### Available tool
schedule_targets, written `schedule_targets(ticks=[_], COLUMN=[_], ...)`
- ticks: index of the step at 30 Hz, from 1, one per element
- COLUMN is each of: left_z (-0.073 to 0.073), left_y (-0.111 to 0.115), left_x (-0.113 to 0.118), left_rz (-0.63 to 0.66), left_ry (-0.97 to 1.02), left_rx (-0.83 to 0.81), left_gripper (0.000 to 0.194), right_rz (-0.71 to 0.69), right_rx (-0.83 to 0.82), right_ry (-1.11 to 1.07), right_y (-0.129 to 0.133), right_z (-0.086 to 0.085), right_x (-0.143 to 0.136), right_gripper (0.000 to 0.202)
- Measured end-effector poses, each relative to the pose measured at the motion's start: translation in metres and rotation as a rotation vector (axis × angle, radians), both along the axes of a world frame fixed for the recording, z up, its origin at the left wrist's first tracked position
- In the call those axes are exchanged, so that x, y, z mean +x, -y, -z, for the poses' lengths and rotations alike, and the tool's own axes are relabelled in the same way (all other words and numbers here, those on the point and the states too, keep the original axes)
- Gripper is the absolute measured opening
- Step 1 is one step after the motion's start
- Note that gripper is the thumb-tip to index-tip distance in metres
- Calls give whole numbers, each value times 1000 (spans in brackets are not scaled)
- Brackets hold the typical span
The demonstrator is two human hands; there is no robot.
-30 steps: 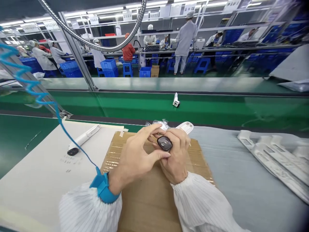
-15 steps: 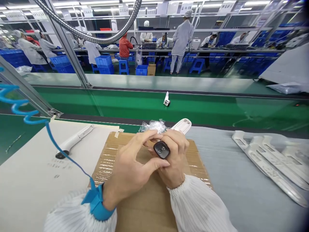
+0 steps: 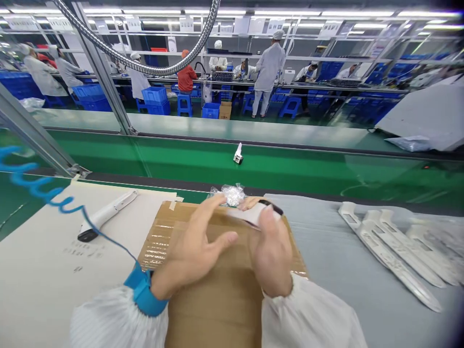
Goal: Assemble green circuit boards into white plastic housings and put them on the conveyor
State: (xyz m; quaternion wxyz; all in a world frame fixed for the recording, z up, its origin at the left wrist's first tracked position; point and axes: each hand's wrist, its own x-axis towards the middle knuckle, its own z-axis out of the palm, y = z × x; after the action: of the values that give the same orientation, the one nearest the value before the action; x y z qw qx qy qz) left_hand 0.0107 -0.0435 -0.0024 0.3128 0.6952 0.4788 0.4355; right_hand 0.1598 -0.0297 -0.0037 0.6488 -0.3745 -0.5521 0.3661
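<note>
My right hand (image 3: 271,251), somewhat blurred, is closed round a white device (image 3: 250,214) with a black end, which lies sideways over the far part of the brown cardboard (image 3: 213,299). My left hand (image 3: 194,246) is open, thumb and fingers spread, to the left of the device, with a gap between the thumb and my right hand. A blue strap (image 3: 147,292) circles my left wrist. Just beyond my fingers sits crumpled clear plastic (image 3: 234,195).
A white device (image 3: 107,215) lies on the left sheet. Several white shell parts (image 3: 389,246) rest at the right. Another small white device (image 3: 238,153) is on the green belt (image 3: 181,154). A coiled blue cord (image 3: 39,186) hangs at the left. People work in the background.
The device has turned from end-on to sideways in my right hand, its black end now pointing right. My left hand has come away from it. The view has shifted slightly.
</note>
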Motion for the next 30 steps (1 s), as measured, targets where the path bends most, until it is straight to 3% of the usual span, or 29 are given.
schedule_targets(ticks=[3, 7, 12, 16, 21, 25, 30], left_z=[4, 6, 15, 16, 16, 19, 19], left_y=[6, 7, -1, -2, -8, -14, -15], left_x=[6, 7, 2, 1, -6, -16, -19], left_rz=[110, 148, 165, 159, 55, -93, -189], left_ry=[-78, -39, -30, -52, -199, -393, -553], left_rx=[-103, -144, -118, -9, 214, 459, 594], left_gripper=[33, 27, 29, 31, 38, 37, 41], right_rz=[-231, -325, -374, -428, -442, -475, -504], right_rx=[-324, -414, -374, -241, -37, -32, -16], right_ry=[-316, -392, -287, -233, -116, -128, -119], right_y=[-7, -12, -5, 1, 11, 14, 12], right_z=[-6, -6, -13, -15, -12, -9, -7], right_x=[4, 7, 6, 3, -1, -2, -2], right_gripper=[48, 44, 45, 46, 47, 46, 28])
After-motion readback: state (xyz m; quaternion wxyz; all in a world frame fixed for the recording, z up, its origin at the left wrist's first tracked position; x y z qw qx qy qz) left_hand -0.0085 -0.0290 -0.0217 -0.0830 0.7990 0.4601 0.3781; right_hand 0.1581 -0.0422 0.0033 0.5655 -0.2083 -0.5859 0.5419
